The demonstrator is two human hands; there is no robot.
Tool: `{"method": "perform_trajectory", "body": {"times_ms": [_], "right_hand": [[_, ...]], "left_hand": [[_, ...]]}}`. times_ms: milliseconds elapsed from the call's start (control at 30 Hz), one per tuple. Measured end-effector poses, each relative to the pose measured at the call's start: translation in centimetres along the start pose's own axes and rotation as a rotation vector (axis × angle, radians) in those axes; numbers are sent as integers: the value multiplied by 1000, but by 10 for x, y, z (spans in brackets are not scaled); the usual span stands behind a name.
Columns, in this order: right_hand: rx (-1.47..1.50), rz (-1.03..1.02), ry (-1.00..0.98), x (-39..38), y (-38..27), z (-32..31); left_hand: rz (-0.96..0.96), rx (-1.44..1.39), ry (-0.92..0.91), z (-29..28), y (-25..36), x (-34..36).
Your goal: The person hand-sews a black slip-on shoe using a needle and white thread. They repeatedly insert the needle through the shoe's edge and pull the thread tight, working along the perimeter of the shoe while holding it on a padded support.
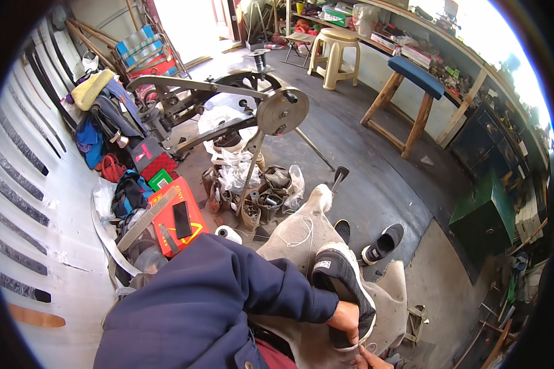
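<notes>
A black sneaker (357,280) with a white sole lies on the grey-beige cloth (391,295) over my lap, its opening turned up toward me. My left hand (346,320), in a navy sleeve, reaches across the opening with fingers closed on the shoe's near end. At the lower edge, my right hand (372,359) pinches right beside that end; what lies between its fingertips is too small to tell. Pale thin thread shows near these fingers. More white thread (309,230) lies loosely over the cloth farther off.
A second black shoe (385,243) stands on the floor beyond the cloth. A hand-cranked machine (283,111) with a wheel stands ahead. To the left are a red box (197,215) bearing a black phone (181,219) and a thread spool (228,234). Stools (415,74) stand far right.
</notes>
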State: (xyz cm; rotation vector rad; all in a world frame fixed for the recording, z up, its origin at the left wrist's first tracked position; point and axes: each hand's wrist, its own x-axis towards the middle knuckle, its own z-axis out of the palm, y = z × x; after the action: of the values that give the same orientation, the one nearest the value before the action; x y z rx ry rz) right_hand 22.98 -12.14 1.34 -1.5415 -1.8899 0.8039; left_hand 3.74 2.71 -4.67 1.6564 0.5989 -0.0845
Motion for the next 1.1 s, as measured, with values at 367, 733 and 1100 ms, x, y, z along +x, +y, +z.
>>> {"method": "perform_trajectory", "body": {"times_ms": [367,733,1100], "right_hand": [[219,280,-46,-1,-15,1],[328,378,-65,5,-12,-2],[337,432,-43,3,-30,1]], "left_hand": [[45,-10,36,0,0,-3],[103,5,50,1,-3,-4],[-30,-71,65,1,4,-11]]}}
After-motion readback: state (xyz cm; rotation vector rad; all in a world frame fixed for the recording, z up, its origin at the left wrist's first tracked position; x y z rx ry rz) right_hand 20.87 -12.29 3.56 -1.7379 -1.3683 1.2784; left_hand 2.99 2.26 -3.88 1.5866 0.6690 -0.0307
